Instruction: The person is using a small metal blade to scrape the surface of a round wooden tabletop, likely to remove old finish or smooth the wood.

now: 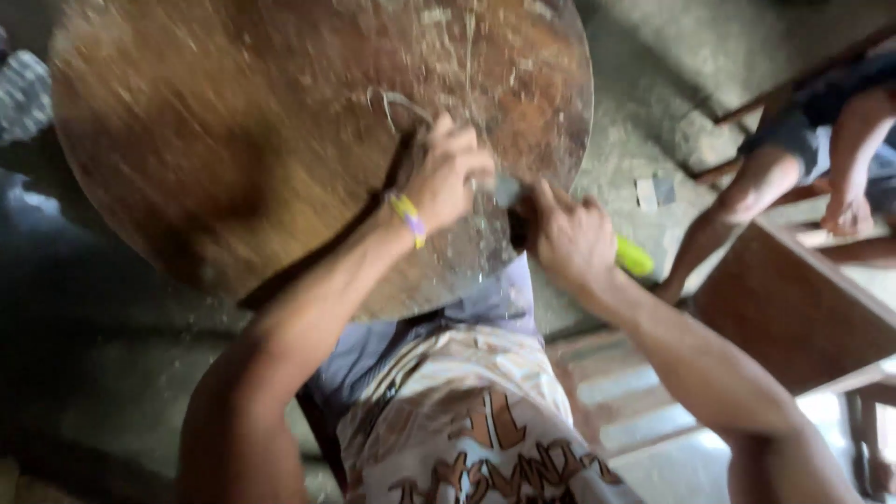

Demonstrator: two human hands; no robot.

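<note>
The right hand is closed around a yellow-handled tool, its blade against a round wooden board. The left hand is clenched near the blade; what it grasps cannot be told. The board appears rigid and heavy, best held at its rim.

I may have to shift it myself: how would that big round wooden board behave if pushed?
The round wooden board looks stiff and probably heavy, being broad, solid wood. Its circular edge suggests it could roll if stood upright. Loose shavings may make it slippery.

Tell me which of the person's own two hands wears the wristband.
The left hand: a yellow and purple wristband circles its wrist. The right hand has a bare wrist and grips a yellow-handled tool.
</note>
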